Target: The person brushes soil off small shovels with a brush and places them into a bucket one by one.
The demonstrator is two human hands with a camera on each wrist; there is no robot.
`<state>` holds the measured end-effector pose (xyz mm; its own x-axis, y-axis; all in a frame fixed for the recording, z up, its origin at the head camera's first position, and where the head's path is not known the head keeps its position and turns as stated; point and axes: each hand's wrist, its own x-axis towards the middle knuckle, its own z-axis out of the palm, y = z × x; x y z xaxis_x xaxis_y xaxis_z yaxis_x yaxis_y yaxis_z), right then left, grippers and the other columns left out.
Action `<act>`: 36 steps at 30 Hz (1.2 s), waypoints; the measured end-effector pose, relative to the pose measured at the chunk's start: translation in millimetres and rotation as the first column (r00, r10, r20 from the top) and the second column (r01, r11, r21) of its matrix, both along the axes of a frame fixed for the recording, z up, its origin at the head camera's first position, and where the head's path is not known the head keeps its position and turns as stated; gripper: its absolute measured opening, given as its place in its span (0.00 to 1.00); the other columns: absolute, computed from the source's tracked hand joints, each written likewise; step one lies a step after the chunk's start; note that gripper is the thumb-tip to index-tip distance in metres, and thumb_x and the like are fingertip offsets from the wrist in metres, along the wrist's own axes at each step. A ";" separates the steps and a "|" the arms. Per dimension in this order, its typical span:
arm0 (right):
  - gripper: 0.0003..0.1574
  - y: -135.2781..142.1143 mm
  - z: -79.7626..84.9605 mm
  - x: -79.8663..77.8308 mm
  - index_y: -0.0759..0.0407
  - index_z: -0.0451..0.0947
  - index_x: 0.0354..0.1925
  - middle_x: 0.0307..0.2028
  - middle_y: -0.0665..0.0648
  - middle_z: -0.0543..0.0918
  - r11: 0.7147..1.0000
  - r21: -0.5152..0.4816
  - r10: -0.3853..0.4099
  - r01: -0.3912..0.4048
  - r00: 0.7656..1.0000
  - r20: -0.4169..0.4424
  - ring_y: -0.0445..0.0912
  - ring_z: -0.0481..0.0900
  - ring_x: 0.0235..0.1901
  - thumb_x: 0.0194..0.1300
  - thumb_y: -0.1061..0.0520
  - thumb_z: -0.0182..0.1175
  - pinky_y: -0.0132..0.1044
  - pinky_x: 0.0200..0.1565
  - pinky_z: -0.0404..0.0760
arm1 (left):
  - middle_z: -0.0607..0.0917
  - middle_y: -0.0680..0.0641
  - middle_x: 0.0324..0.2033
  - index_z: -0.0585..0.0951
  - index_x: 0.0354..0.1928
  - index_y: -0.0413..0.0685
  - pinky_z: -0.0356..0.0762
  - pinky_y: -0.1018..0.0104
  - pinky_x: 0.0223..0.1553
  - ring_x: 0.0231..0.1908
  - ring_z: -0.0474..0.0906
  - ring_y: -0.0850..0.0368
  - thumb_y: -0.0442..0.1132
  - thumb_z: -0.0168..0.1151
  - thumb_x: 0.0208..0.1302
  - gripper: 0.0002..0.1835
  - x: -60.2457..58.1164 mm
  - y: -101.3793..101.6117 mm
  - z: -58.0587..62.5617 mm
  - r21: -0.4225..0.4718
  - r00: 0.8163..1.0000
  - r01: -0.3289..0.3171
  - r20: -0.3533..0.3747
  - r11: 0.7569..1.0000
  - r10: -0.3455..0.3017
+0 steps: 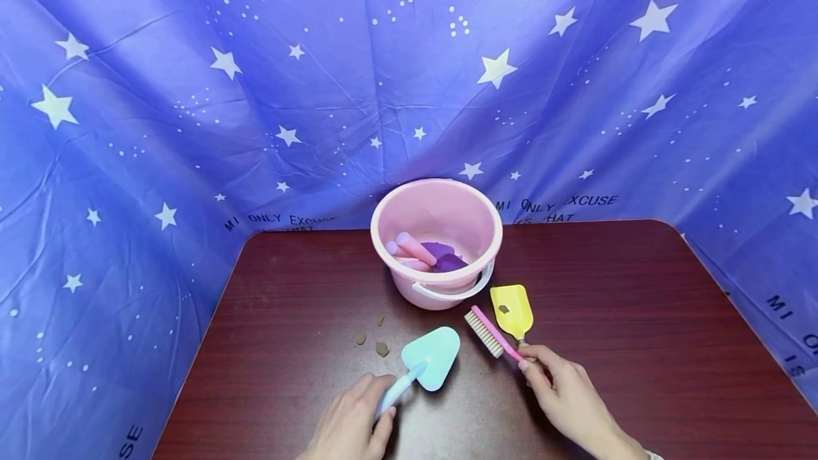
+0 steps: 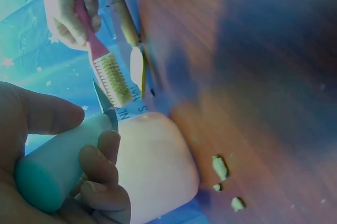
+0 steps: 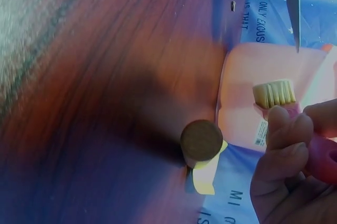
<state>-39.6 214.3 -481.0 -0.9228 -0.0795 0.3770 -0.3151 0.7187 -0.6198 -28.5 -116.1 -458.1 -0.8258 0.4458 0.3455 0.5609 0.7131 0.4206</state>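
My left hand (image 1: 353,417) grips the pale blue handle of a small trowel (image 1: 437,357), its mint-green blade held over the table. The pink handle of a brush (image 1: 487,332) is in my right hand (image 1: 569,392), pale bristles facing left. Beside the brush lies a yellow shovel (image 1: 519,318) with a small brown lump on its blade. Its wooden handle (image 3: 201,139) shows in the right wrist view, apart from my fingers. A few brown clods (image 1: 381,349) lie on the table left of the trowel; the left wrist view also shows clods (image 2: 220,167).
A pink bucket (image 1: 393,222) with a white handle (image 1: 447,297) stands at the back middle of the dark red-brown table (image 1: 287,289). Inside lie pink-handled tools (image 1: 415,248) with purple parts. A blue star-patterned cloth (image 1: 345,91) hangs around the back and sides.
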 end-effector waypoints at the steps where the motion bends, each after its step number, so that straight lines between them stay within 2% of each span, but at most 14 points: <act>1: 0.11 0.8 0.3 -0.2 0.56 0.80 0.43 0.21 0.37 0.69 1.000 0.002 -0.002 0.002 1.000 -0.001 0.31 0.61 0.15 0.61 0.65 0.62 0.21 0.19 0.60 | 0.77 0.58 0.31 0.79 0.46 0.48 0.70 0.69 0.24 0.26 0.72 0.66 0.38 0.66 0.51 0.18 -0.6 0.1 2.0 -0.001 1.000 0.002 -0.008 1.000 -0.002; 8: 0.11 6.8 5.4 -0.9 0.47 0.79 0.43 0.19 0.36 0.68 1.000 0.002 -0.023 0.023 1.000 0.020 0.31 0.63 0.15 0.63 0.61 0.63 0.24 0.20 0.61 | 0.75 0.59 0.28 0.81 0.44 0.47 0.68 0.70 0.23 0.24 0.69 0.68 0.37 0.69 0.48 0.17 -5.0 -0.7 17.4 -0.009 0.997 0.011 -0.076 1.000 -0.012; 16: 0.09 15.1 11.2 -2.5 0.50 0.79 0.41 0.20 0.39 0.68 0.997 0.049 -0.060 0.060 0.998 0.006 0.31 0.58 0.14 0.61 0.60 0.64 0.24 0.17 0.57 | 0.78 0.60 0.30 0.81 0.44 0.46 0.71 0.67 0.27 0.28 0.73 0.66 0.37 0.71 0.44 0.21 -10.1 -2.2 33.8 -0.023 0.984 0.012 -0.179 1.000 -0.016; 28: 0.11 28.9 15.9 -2.8 0.52 0.80 0.43 0.21 0.41 0.68 0.991 0.061 -0.116 0.115 0.993 0.013 0.31 0.56 0.14 0.60 0.61 0.65 0.26 0.17 0.56 | 0.75 0.62 0.29 0.81 0.44 0.49 0.69 0.69 0.30 0.27 0.67 0.68 0.36 0.69 0.47 0.18 -21.9 -0.8 63.9 -0.025 0.974 0.059 -0.219 0.998 -0.063; 36: 0.13 34.3 17.5 -4.3 0.51 0.80 0.44 0.21 0.41 0.68 0.989 0.069 -0.129 0.128 0.992 0.008 0.31 0.56 0.14 0.59 0.60 0.66 0.26 0.17 0.55 | 0.71 0.63 0.25 0.81 0.40 0.52 0.66 0.73 0.27 0.25 0.64 0.69 0.35 0.70 0.45 0.17 -28.3 0.4 79.0 -0.014 0.974 0.056 -0.220 0.998 -0.058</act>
<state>-43.9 248.6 -463.5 -0.9317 0.0148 0.3630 -0.2100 0.7933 -0.5715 -56.8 -115.7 -379.0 -0.7030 0.4935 0.5121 0.6790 0.6799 0.2770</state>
